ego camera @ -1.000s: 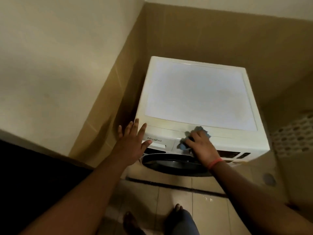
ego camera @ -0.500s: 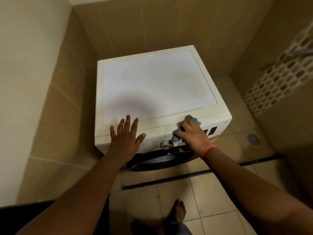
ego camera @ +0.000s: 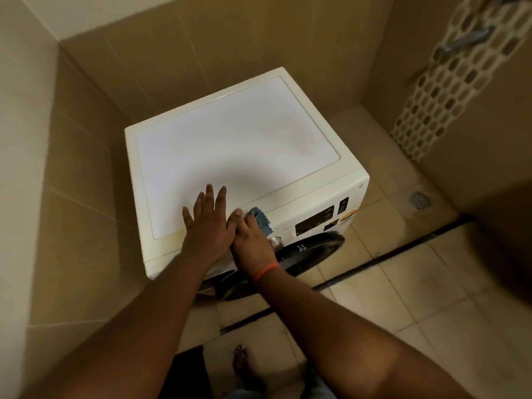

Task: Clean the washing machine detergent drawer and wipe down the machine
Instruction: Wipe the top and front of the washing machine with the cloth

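A white front-loading washing machine [ego camera: 236, 139] stands in a tiled corner. Its dark round door [ego camera: 313, 249] and black display panel [ego camera: 315, 221] face the lower right. My left hand [ego camera: 208, 223] lies flat with straight fingers on the front edge of the machine's top. My right hand [ego camera: 252, 243] grips a blue cloth [ego camera: 262, 221] and presses it against the upper front panel, just left of the silver dial [ego camera: 275, 241]. The detergent drawer is hidden behind my hands.
Tan tiled walls close in on the machine's left and back. A patterned white perforated panel [ego camera: 449, 82] hangs at the upper right. A floor drain [ego camera: 419, 199] sits to the machine's right. My bare foot [ego camera: 244, 361] stands on the tiled floor before the machine.
My left hand has moved up from the front corner onto the machine's top. My right hand with the cloth has slid left along the front panel, past the dial. The camera has swung left.
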Motion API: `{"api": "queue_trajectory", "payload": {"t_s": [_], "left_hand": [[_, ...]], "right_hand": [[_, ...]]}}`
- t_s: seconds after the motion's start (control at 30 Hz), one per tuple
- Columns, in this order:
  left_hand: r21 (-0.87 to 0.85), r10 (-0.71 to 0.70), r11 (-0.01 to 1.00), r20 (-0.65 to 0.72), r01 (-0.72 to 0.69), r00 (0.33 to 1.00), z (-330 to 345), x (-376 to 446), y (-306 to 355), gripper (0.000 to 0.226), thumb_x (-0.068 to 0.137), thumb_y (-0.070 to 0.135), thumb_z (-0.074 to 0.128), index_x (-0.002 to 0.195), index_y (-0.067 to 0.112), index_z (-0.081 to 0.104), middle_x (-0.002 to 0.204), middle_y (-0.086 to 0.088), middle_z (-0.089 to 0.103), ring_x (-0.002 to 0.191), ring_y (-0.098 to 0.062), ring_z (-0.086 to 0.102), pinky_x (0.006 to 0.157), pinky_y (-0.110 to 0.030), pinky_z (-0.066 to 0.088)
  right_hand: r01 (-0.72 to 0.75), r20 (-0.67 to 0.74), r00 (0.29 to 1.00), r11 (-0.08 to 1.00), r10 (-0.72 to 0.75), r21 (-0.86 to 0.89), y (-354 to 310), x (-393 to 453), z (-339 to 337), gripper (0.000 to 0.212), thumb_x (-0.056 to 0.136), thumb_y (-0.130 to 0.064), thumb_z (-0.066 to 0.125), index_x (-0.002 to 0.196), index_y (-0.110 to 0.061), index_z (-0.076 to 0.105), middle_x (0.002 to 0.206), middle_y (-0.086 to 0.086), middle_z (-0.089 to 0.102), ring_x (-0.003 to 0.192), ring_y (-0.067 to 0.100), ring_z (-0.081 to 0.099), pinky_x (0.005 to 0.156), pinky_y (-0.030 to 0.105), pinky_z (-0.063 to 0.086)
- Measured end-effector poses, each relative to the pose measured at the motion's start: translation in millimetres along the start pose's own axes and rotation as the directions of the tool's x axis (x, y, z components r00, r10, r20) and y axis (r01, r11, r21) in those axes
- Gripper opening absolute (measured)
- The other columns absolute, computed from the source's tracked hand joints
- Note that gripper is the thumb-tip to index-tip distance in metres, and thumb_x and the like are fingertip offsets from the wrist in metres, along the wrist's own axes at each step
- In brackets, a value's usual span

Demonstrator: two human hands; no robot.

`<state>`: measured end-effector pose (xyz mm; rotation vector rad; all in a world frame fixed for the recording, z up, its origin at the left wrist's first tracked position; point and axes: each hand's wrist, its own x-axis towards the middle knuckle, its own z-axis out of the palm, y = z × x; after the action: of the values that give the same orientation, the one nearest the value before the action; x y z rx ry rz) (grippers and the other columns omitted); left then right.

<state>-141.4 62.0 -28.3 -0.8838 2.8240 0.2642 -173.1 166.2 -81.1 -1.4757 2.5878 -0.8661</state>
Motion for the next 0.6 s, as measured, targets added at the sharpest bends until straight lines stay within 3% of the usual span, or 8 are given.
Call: {"api": "queue_trajectory", "payload": {"t_s": [0.17, 0.23, 0.33, 0.5, 0.6], "left_hand": [[0.02, 0.088, 0.996, -0.015, -0.088, 0.996, -15, 12, -20, 0.084, 0.085, 0.064, 0.003, 0.158, 0.024, 0.001, 0.166, -0.007, -0.006, 0.153, -0.028, -0.001, 0.12, -0.057, 0.001], [0.061, 0.132, 0.99, -0.028, -0.13, 0.991, -15, 17, -35, 0.083, 0.086, 0.065, 0.003, 0.158, 0.024, 0.002, 0.166, -0.008, -0.005, 0.153, -0.029, 0.0, 0.119, -0.057, 0.002], [0.095, 0.191, 0.977, -0.001, -0.19, 0.982, -6, 19, -57, 0.084, 0.086, 0.066, 0.0, 0.158, 0.023, 0.003, 0.166, -0.008, -0.004, 0.153, -0.029, -0.001, 0.119, -0.059, 0.001], [0.096, 0.261, 0.96, 0.048, -0.264, 0.964, 10, 18, -76, 0.086, 0.085, 0.067, -0.002, 0.158, 0.023, 0.003, 0.166, -0.009, -0.004, 0.153, -0.029, -0.002, 0.119, -0.059, 0.0], [0.09, 0.3, 0.949, 0.047, -0.303, 0.953, 12, 18, -79, 0.085, 0.085, 0.066, -0.001, 0.158, 0.022, 0.004, 0.166, -0.009, -0.004, 0.153, -0.029, -0.002, 0.119, -0.059, 0.0]], "right_hand": [[-0.307, -0.158, 0.934, 0.945, 0.322, 0.113, -27, -9, 32, 0.051, 0.073, -0.017, 0.08, 0.119, -0.02, 0.059, 0.116, 0.005, 0.057, 0.107, 0.027, 0.052, 0.085, 0.037, 0.053], [-0.419, -0.209, 0.865, 0.885, 0.457, 0.204, -33, -18, 49, 0.047, 0.078, -0.016, 0.078, 0.12, -0.022, 0.057, 0.117, 0.005, 0.054, 0.11, 0.025, 0.049, 0.09, 0.035, 0.049], [-0.514, -0.246, 0.701, 0.713, 0.67, 0.477, -42, -30, 78, 0.032, 0.09, -0.007, 0.063, 0.119, -0.018, 0.056, 0.115, 0.004, 0.049, 0.107, 0.02, 0.046, 0.091, 0.034, 0.05], [-0.573, -0.191, 0.536, 0.52, 0.822, 0.633, -49, -45, 111, 0.03, 0.091, 0.004, 0.05, 0.112, -0.017, 0.057, 0.113, -0.005, 0.048, 0.105, 0.012, 0.045, 0.093, 0.026, 0.043], [-0.651, -0.003, 0.338, 0.237, 0.941, 0.722, -47, -41, 122, 0.03, 0.093, 0.004, 0.047, 0.115, -0.013, 0.055, 0.119, -0.001, 0.048, 0.102, 0.011, 0.047, 0.09, 0.023, 0.039]]}}
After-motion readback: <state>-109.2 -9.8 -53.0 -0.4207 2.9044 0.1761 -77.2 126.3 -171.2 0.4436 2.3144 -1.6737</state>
